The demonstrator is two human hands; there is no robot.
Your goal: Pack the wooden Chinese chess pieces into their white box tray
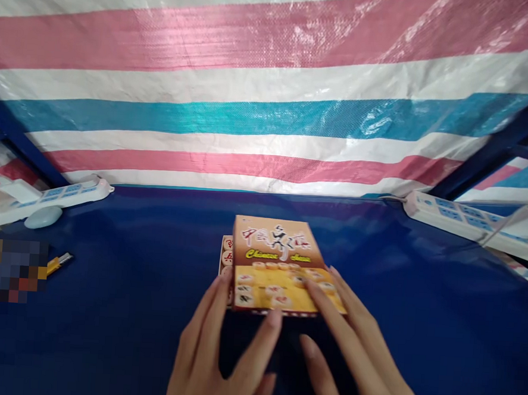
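A Chinese chess box lid (278, 264), brown and yellow with printed pieces, sits askew over its tray on the blue table (118, 308). Round wooden chess pieces (227, 256) show in the tray at the lid's left edge. My left hand (219, 350) has its fingers spread, with the fingertips against the lid's near left corner and the thumb under its front edge. My right hand (353, 352) lies with fingers stretched out over the lid's near right part, its thumb below the front edge. Both hands touch the lid from the near side.
A white power strip (44, 199) lies at the back left, another power strip (463, 218) with a cable at the back right. A yellow utility knife (58, 262) lies at the left beside a blurred patch. A striped tarpaulin (261, 90) hangs behind, between blue frame posts.
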